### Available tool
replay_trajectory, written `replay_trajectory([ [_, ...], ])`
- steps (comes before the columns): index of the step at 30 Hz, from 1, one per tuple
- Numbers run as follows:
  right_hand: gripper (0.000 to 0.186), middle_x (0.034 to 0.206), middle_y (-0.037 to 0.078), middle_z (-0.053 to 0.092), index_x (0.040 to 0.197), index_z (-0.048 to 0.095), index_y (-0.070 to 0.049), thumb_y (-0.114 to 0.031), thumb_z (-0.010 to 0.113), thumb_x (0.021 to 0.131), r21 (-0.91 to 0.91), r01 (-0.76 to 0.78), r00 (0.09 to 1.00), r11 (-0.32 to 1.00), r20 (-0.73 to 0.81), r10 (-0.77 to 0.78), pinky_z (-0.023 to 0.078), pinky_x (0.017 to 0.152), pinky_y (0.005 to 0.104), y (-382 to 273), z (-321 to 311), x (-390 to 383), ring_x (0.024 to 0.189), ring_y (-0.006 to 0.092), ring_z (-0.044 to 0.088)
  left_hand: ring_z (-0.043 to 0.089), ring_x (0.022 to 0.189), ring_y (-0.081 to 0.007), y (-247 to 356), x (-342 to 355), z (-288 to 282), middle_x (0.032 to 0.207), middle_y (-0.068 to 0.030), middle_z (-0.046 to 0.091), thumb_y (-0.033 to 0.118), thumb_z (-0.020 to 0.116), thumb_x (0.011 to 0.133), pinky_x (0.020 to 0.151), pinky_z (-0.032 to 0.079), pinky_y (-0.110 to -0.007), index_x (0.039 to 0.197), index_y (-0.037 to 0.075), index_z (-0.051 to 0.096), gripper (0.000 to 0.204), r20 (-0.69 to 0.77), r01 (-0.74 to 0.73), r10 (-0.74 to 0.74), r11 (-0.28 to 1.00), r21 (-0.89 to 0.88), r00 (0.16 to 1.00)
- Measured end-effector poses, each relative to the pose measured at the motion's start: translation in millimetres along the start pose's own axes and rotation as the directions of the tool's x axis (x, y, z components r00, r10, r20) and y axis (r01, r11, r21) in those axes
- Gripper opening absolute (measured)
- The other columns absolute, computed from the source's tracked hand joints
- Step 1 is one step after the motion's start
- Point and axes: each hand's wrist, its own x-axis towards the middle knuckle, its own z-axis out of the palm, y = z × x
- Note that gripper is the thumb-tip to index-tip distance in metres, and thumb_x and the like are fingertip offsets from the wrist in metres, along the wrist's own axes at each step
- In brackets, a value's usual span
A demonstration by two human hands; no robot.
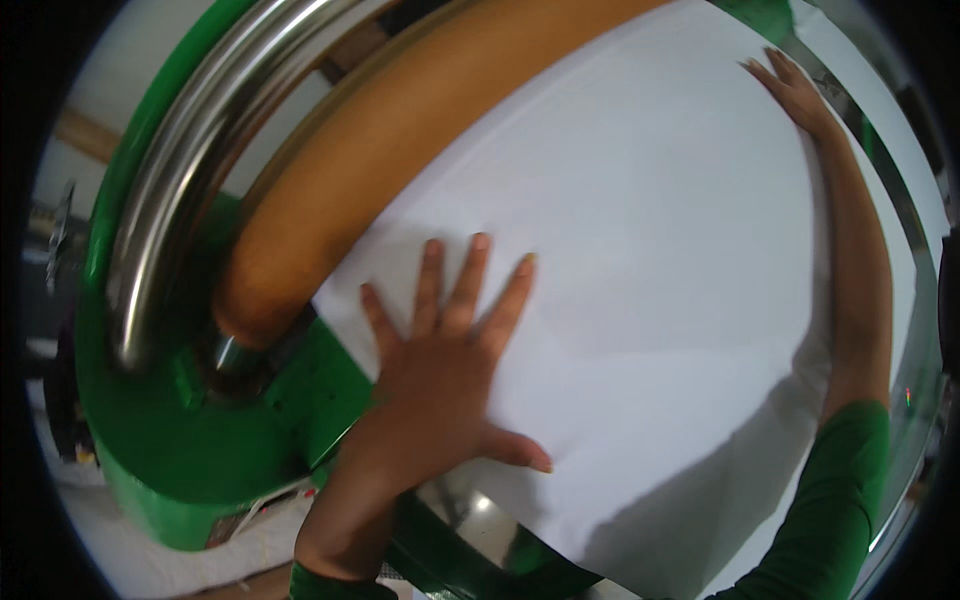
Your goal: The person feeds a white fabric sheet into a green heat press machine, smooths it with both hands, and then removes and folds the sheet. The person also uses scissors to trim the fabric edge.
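Observation:
A large white sheet [620, 270], paper or cloth, lies spread over the bed of a green machine. My left hand [440, 375] rests flat on its near left part, fingers and thumb spread wide. Toward the far right corner my right hand [790, 85] lies stretched along the sheet's right side, its fingers extended. Nothing is held in either hand. Along the sheet's far left edge runs a long orange-brown roller [400, 150]; the sheet's edge meets it, and whether it passes beneath cannot be told.
Behind the brown roller are shiny metal rollers [185, 190] in the green machine frame [200, 450]. A metal edge strip [490, 520] shows below the sheet at the near side. Another metal strip [895, 200] runs along the right, beyond my right arm.

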Motion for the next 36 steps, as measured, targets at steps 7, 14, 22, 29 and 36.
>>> replay_trajectory([
  [7,0.095,0.171,0.017,0.035,0.166,0.04,-0.019,-0.085,0.031,0.099,-0.396,-0.004,0.998,0.918,0.053,0.027,0.023,0.132,0.0441,4,18,12,0.16,0.0354,0.028,-0.001,0.162,-0.0522,-8,0,6,0.176,-0.028,0.011,0.1,0.067,0.03,0.118,0.001,-0.082,0.17,0.007,0.02,0.175,0.036,-0.008,0.005,0.998,0.07,0.999],
  [14,0.071,0.172,0.017,0.033,0.163,0.04,-0.041,-0.079,0.023,0.104,-0.477,0.028,0.998,0.878,0.059,0.001,0.025,0.131,0.0476,1,19,11,0.16,0.0372,0.029,-0.002,0.162,-0.0518,-7,1,7,0.176,-0.0293,0.01,0.103,0.064,0.027,0.118,-0.001,-0.081,0.17,0.005,0.02,0.178,0.029,-0.005,0.001,0.991,0.133,1.0],
  [22,0.087,0.172,0.016,0.034,0.166,0.038,-0.03,-0.085,0.027,0.099,-0.527,0.117,0.991,0.842,0.121,-0.062,0.026,0.13,0.0478,2,21,16,0.159,0.0368,0.031,-0.003,0.163,-0.0503,-9,0,5,0.177,-0.0267,0.008,0.104,0.062,0.029,0.118,-0.001,-0.081,0.17,0.007,0.018,0.177,0.056,0.029,-0.037,0.99,0.139,0.998],
  [29,0.114,0.167,0.029,0.036,0.159,0.039,0.009,-0.085,0.042,0.096,-0.106,-0.081,0.996,0.991,-0.034,0.078,0.023,0.131,0.0448,-4,21,14,0.158,0.0411,0.031,-0.006,0.164,-0.0469,-4,0,-1,0.179,-0.0226,0.003,0.078,0.087,0.028,0.12,0.0,-0.079,0.172,0.009,0.013,0.176,0.127,0.099,-0.107,0.993,0.071,0.986],
  [36,0.113,0.17,0.028,0.029,0.163,0.031,0.005,-0.086,0.033,0.097,-0.183,-0.25,0.959,0.951,0.092,0.27,0.023,0.131,0.0475,-58,-1,2,0.159,0.0406,0.028,-0.001,0.164,-0.0437,9,9,-14,0.179,-0.0201,0.003,0.055,0.096,0.048,0.122,0.006,-0.078,0.173,0.016,0.008,0.158,0.208,0.131,-0.166,0.977,0.169,0.964],
])
